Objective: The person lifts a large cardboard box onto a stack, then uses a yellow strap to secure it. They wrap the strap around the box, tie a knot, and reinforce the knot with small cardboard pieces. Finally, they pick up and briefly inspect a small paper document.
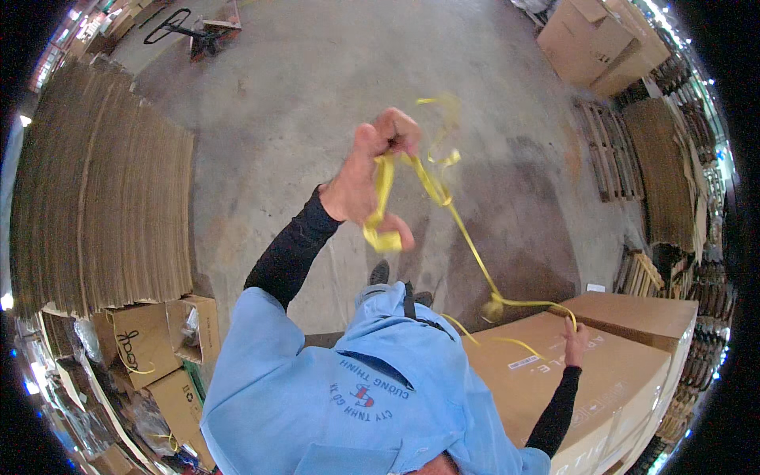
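My left hand (372,178) is raised over the floor, its fingers curled round a yellow strap (473,247). One loop of strap hangs below the fingers, and a loose, blurred end swings out beyond them. From there the strap runs down and right to my right hand (576,345), which grips it at the top of a large brown cardboard box (586,380). A second length of the strap lies across the near left part of that box top. Black sleeves cover both forearms.
A tall stack of flat cardboard (103,190) stands at left, above open cartons (146,340). At the far left is a pallet jack (202,39). Wooden pallets (608,150), more flat cardboard (665,170) and large cartons (586,43) line the right side.
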Demonstrator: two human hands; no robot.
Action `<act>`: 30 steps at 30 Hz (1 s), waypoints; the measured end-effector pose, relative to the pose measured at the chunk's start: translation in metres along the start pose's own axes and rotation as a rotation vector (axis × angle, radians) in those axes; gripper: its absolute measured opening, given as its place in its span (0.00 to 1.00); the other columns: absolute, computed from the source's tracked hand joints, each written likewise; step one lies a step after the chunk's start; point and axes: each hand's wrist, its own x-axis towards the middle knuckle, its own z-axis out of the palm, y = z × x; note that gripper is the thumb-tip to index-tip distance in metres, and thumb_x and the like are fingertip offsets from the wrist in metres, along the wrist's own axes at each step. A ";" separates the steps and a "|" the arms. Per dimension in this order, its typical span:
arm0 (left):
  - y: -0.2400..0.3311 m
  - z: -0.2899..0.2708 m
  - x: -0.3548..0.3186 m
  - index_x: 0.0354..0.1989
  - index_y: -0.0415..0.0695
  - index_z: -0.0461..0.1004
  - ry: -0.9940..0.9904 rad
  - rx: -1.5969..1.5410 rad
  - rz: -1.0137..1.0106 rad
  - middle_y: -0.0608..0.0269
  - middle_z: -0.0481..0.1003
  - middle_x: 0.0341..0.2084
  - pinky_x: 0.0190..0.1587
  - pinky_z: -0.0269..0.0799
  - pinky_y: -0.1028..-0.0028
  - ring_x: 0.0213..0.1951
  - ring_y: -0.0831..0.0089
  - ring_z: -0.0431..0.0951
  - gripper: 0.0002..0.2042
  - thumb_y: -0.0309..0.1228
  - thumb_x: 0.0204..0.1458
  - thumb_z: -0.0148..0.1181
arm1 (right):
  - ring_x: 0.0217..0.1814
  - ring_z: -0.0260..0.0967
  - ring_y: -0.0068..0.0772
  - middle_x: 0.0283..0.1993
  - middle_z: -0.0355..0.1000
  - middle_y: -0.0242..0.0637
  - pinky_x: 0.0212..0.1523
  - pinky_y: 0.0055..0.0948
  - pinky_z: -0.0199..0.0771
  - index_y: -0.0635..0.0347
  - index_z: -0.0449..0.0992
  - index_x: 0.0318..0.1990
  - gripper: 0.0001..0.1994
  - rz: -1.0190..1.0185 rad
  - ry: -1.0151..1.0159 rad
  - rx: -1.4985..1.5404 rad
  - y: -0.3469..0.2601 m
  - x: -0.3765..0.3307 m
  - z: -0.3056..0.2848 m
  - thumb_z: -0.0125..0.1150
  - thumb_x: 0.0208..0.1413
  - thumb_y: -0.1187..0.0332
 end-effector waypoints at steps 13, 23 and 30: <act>0.024 0.072 0.020 0.43 0.40 0.63 -0.499 -0.107 -0.176 0.61 0.60 0.39 0.38 0.60 0.69 0.38 0.69 0.62 0.49 0.60 0.13 0.79 | 0.41 0.68 0.25 0.49 0.69 0.35 0.42 0.23 0.71 0.55 0.62 0.64 0.33 -0.359 -0.293 0.580 -0.259 -0.089 0.082 0.68 0.50 0.68; -0.006 0.128 -0.033 0.64 0.72 0.50 -0.164 -0.567 -0.050 0.52 0.48 0.54 0.49 0.55 0.63 0.52 0.61 0.54 0.52 0.65 0.26 0.71 | 0.52 0.68 0.35 0.49 0.71 0.44 0.55 0.32 0.65 0.65 0.69 0.56 0.22 -0.896 -0.546 0.658 -0.365 -0.131 0.082 0.64 0.53 0.71; 0.007 0.088 -0.043 0.68 0.83 0.44 -0.203 -0.634 -0.389 0.41 0.38 0.70 0.62 0.58 0.53 0.68 0.50 0.51 0.45 0.60 0.41 0.66 | 0.33 0.68 0.22 0.32 0.72 0.34 0.35 0.24 0.69 0.65 0.74 0.43 0.07 -0.848 -0.361 0.643 -0.345 -0.114 0.077 0.58 0.58 0.75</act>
